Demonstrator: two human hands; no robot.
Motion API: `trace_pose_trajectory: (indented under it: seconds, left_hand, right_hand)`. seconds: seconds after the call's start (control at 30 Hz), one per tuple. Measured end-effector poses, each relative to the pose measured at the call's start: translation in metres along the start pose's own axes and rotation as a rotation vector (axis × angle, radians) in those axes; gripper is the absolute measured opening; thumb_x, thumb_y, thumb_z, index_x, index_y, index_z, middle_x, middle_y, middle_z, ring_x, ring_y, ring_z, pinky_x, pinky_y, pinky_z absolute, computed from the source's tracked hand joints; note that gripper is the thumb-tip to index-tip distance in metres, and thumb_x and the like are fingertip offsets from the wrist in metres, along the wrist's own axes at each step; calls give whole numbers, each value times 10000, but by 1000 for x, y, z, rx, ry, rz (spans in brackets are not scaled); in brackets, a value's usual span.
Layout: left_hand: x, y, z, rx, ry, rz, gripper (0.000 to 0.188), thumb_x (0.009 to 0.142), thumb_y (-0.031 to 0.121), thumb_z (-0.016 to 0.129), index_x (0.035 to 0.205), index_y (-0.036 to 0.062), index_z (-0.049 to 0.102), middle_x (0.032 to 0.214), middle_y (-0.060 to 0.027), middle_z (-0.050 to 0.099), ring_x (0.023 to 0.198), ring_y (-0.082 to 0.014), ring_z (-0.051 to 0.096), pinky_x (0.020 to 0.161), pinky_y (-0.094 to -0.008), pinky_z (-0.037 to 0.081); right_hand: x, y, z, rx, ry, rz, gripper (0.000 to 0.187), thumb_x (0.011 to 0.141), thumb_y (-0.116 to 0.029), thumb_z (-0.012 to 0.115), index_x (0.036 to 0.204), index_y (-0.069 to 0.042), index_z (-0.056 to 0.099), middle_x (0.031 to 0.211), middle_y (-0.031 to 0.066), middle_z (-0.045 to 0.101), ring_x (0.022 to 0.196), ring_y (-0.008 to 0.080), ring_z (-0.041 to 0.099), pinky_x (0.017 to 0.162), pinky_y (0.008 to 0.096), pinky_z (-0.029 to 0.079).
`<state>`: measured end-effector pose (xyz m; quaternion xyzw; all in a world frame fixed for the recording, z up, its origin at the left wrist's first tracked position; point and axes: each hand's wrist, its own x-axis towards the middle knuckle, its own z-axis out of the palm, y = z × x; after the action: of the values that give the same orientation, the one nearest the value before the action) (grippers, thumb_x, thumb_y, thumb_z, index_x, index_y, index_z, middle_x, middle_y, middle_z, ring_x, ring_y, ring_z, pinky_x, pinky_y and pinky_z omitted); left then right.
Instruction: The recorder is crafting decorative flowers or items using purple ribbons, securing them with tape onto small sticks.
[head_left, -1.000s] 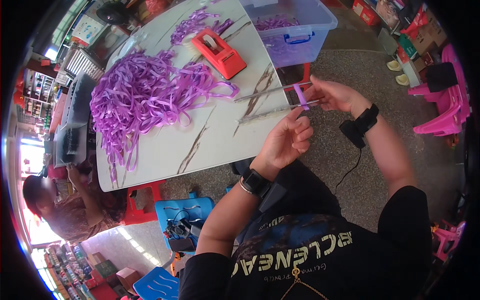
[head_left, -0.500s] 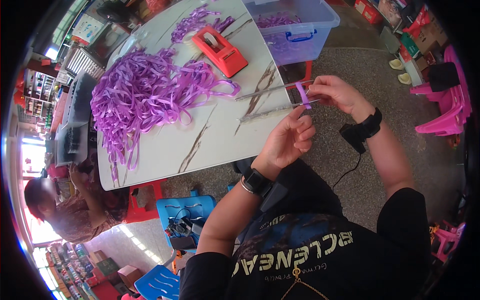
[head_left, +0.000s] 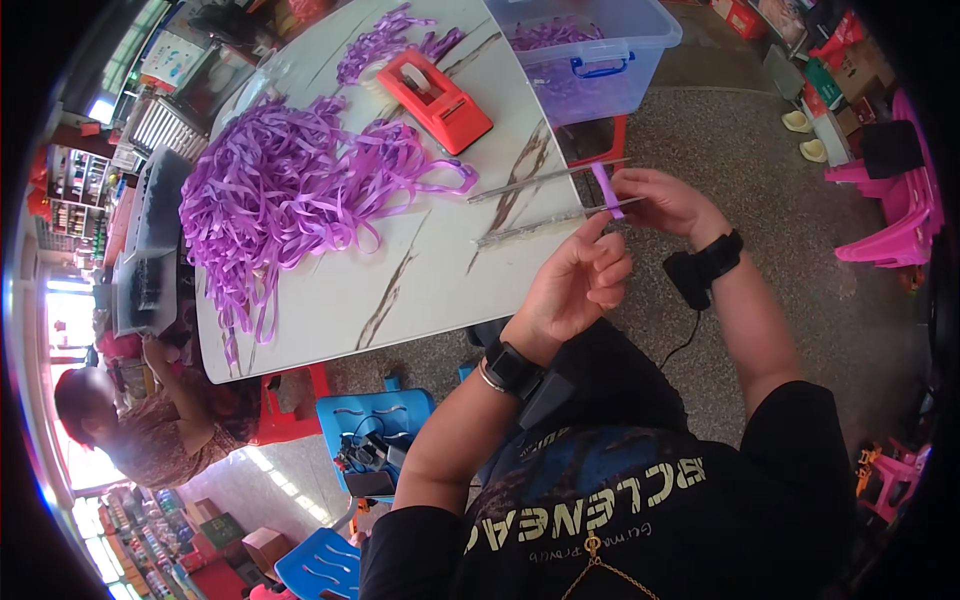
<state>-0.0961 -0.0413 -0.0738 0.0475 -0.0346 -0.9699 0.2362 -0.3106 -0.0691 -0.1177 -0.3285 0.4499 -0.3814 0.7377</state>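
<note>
Two thin metal rods [head_left: 525, 229] jut from the table past its right edge, side by side. A short band of purple ribbon [head_left: 607, 190] is looped around both rods near their outer ends. My left hand [head_left: 583, 275] is closed below it, its fingertips at the ribbon's lower end and its other fingers curled in. On the far side, my right hand [head_left: 665, 203] is closed with its fingers against the ribbon; those fingertips are partly hidden behind the band and rod.
A big heap of purple ribbon [head_left: 270, 190] covers the table's [head_left: 330, 325] left part. Behind the rods sit a red tape dispenser [head_left: 435, 103] and a smaller ribbon pile [head_left: 385, 45]. A clear bin [head_left: 605, 95] adjoins the table. A person [head_left: 150, 430] sits at left beside blue chairs [head_left: 375, 410].
My right hand has shifted slightly, its fingers turning in behind the ribbon, and its forearm has swung a little left. My left hand stays almost in place.
</note>
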Motion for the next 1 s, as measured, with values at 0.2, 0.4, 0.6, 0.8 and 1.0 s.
trace_pose_trajectory:
  seconds: [0.2,0.4,0.6,0.8,1.0]
  left_hand:
    - [1,0,4,18,-12,-9,367,790,33,434,1136,130,358,698,11,325,604,-88,355,435,-156,276]
    - [1,0,4,41,5,-4,333,787,37,441,1109,95,382,695,10,318,599,-83,338,419,-150,281]
    - [1,1,4,23,12,16,325,783,45,455,1102,72,398,695,6,310,599,-84,323,406,-141,286]
    - [1,-2,4,14,12,3,329,785,43,457,1105,89,399,699,7,304,606,-88,325,408,-148,286]
    - [-1,-1,2,3,9,0,359,793,37,445,1135,124,378,707,7,320,612,-91,344,426,-155,285]
  right_hand:
    - [22,30,13,396,-305,-61,215,867,-197,546,1035,-64,554,934,13,598,845,105,569,749,282,468]
    - [47,56,8,608,-476,-37,206,873,-257,538,982,-83,563,819,21,589,748,107,561,715,273,467]
    - [24,32,59,613,-237,-27,274,884,-323,514,973,-69,564,909,54,611,815,155,589,717,301,478]
    - [28,32,17,292,-119,-155,341,881,-368,501,1045,-76,570,845,13,586,773,119,562,687,307,461]
    - [-19,-14,43,-149,394,-165,331,876,-387,483,850,-88,621,754,-6,581,686,106,548,585,266,405]
